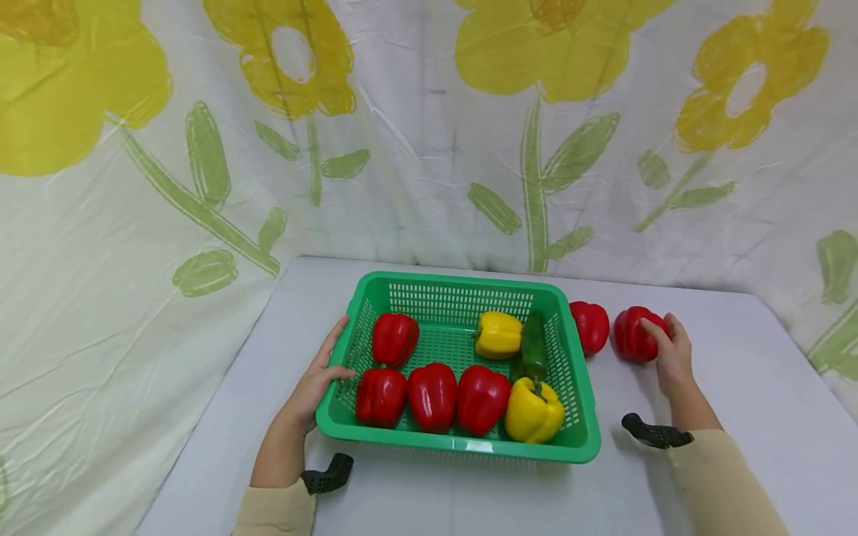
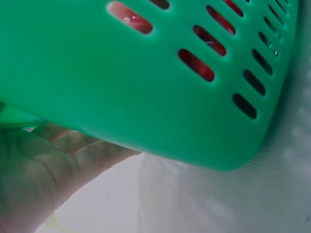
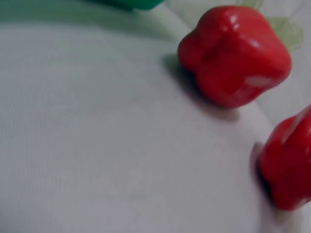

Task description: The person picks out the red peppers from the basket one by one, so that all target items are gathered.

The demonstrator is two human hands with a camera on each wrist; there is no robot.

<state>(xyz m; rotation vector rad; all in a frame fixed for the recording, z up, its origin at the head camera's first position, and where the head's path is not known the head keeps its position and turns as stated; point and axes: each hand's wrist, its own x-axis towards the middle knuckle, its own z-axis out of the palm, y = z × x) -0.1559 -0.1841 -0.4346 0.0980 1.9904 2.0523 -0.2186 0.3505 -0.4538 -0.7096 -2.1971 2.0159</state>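
My left hand (image 1: 315, 383) grips the left rim of a green plastic basket (image 1: 456, 444), thumb over the edge. In the left wrist view, that hand (image 2: 43, 170) lies against the basket's outer wall (image 2: 112, 82). At the right, my right hand (image 1: 673, 357) holds a red bell pepper (image 1: 633, 335) on the table, the thumb across its top. This pepper (image 3: 291, 162) is cut off at the edge of the right wrist view, where the hand is out of sight. Between it and the basket sits another red bell pepper (image 1: 591, 327).
Inside the basket lie several red bell peppers (image 1: 432, 397), two yellow bell peppers (image 1: 499, 335) and a long green pepper (image 1: 534, 346). A white table (image 1: 509, 499) carries everything. Behind it hangs a white curtain (image 1: 415, 149) with yellow flowers.
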